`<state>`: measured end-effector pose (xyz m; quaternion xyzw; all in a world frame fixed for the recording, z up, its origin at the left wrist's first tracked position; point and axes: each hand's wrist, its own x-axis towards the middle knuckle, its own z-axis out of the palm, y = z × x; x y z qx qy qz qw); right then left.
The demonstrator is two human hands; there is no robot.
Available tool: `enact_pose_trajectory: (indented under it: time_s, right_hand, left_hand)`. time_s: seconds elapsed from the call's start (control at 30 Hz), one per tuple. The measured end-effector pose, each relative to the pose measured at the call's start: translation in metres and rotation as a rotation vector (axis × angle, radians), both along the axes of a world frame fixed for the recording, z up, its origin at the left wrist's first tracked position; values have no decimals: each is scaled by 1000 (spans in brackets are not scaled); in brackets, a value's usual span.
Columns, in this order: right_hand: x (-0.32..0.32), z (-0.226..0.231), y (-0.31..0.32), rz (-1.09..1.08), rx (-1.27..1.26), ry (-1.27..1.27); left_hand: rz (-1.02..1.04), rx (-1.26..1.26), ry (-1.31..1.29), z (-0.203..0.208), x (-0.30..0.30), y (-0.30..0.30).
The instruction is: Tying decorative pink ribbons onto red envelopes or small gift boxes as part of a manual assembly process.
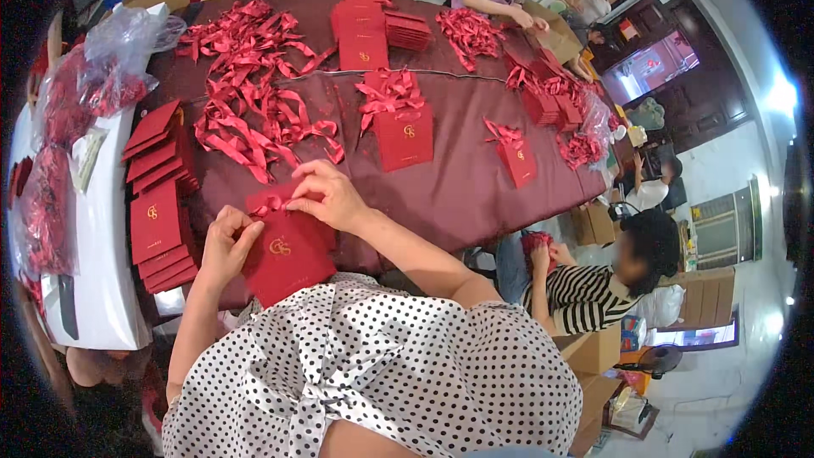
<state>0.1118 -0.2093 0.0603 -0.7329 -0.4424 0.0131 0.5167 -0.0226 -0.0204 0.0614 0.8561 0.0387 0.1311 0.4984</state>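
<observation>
A red paper gift bag (290, 256) with a gold emblem leans against my lap at the table's near edge. A red satin ribbon (271, 203) forms a small bow or loop at its top. My left hand (225, 246) pinches the ribbon from the left side, thumb and forefinger together. From the right, my right hand (329, 198) pinches the other side of the ribbon, its fingers bent. Just beyond my hands lies a heap of loose red ribbons (259, 123). To the left of the bag stand stacked red bags (157, 225).
The maroon-covered table (458, 208) also bears bags with ribbons (405, 136), a smaller bag (515, 161) and a far stack (363, 34). At left, a white table (106, 263) holds plastic-wrapped bundles (51, 212). A person in stripes (585, 297) sits close at right; others work around the table.
</observation>
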Motion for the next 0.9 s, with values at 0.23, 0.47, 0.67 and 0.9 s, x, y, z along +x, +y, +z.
enact_pose_trajectory:
  time_s: [0.23,0.47,0.67,0.9]
  right_hand:
    - [-3,35,-18,146,-360,247]
    - [20,33,-79,195,-172,612]
    - [15,54,-108,326,387,1090]
    - [13,50,-87,266,325,809]
  left_hand:
    - [70,12,153,-4,4,-2]
    - [-48,-320,278,-23,-11,12]
    - [3,-576,355,-21,-10,15]
    - [-40,-432,257,-18,17,-8]
